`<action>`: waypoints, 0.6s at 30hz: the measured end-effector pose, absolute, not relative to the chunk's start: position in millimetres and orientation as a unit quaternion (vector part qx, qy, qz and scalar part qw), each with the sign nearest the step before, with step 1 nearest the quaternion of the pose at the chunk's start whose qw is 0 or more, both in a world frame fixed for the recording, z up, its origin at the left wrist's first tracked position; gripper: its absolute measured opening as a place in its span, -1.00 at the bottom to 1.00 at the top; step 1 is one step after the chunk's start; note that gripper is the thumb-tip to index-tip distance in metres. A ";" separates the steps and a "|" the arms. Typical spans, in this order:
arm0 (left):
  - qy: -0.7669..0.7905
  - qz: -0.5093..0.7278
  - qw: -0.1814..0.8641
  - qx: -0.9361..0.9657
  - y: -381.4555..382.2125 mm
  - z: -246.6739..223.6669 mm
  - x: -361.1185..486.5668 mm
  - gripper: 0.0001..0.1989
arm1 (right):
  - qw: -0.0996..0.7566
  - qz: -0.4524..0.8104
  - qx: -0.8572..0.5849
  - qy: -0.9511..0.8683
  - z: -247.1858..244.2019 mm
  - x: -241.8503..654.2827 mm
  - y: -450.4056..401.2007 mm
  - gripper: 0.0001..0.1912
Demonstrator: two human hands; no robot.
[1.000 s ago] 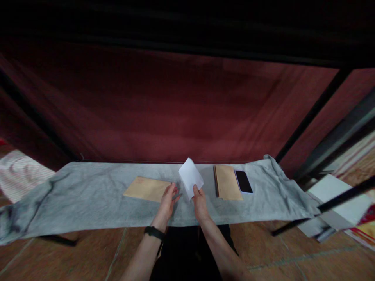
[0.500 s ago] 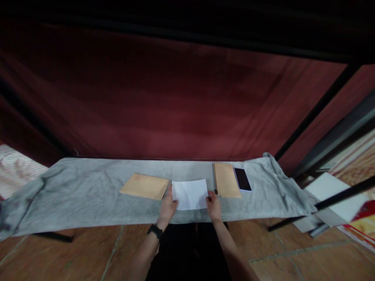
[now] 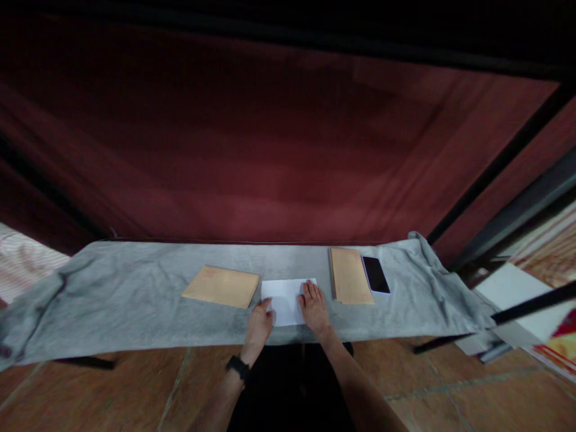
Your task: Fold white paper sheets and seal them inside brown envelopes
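Note:
A white sheet of paper [image 3: 286, 303] lies in front of me on the grey cloth. My left hand [image 3: 260, 324] pinches its lower left edge, thumb on top and the other fingers partly hidden. My right hand [image 3: 314, 305] rests flat on the right part of the sheet, fingers stretched out towards its far edge. Just left of the paper are brown envelopes [image 3: 221, 286], lying at a slant. To the right is another stack of brown envelopes [image 3: 350, 276].
A phone [image 3: 376, 275] with a dark screen lies beside the right-hand envelopes. The grey cloth [image 3: 135, 300] covers a narrow table against a dark red panel [image 3: 252, 168]. White boxes [image 3: 524, 300] stand on the right past a black bar.
My right hand has moved from gripping the paper's right edge to lying flat on top of it. The left hand has slid slightly down the left side; the sheet now lies flatter.

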State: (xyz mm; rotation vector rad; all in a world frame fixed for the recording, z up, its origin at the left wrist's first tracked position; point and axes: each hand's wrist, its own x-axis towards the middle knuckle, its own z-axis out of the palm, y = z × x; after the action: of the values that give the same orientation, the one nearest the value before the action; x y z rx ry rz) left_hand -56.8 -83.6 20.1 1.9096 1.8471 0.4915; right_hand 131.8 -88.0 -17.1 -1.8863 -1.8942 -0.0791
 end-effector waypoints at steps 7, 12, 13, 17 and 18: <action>0.668 0.183 -0.004 0.721 -112.7 25.2 -41.0 -0.46 | 0.199 -0.077 -0.701 -0.681 -26.6 134.7 -91.1 -0.44; 0.503 0.177 -0.023 0.846 -109.4 11.7 -8.6 -0.48 | 0.177 -0.068 -0.701 -0.688 -23.6 135.3 -91.0 -0.45; 0.491 0.162 -0.007 0.856 -105.1 8.3 -3.9 -0.51 | 0.173 -0.064 -0.701 -0.689 -22.6 135.7 -91.3 -0.45; 0.486 0.116 0.034 0.865 -89.1 0.0 -2.7 -0.50 | 0.166 -0.043 -0.694 -0.699 -19.1 138.2 -93.1 -0.48; 0.477 0.108 0.041 0.871 -86.5 -0.4 -6.5 -0.48 | 0.167 -0.039 -0.692 -0.701 -18.4 138.7 -93.5 -0.48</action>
State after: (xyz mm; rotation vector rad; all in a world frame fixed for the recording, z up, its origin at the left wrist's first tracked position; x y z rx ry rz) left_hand -6.5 -86.5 -0.4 2.6680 1.4622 0.3314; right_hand 138.7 -93.5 -18.4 -1.9693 -1.9959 -0.1119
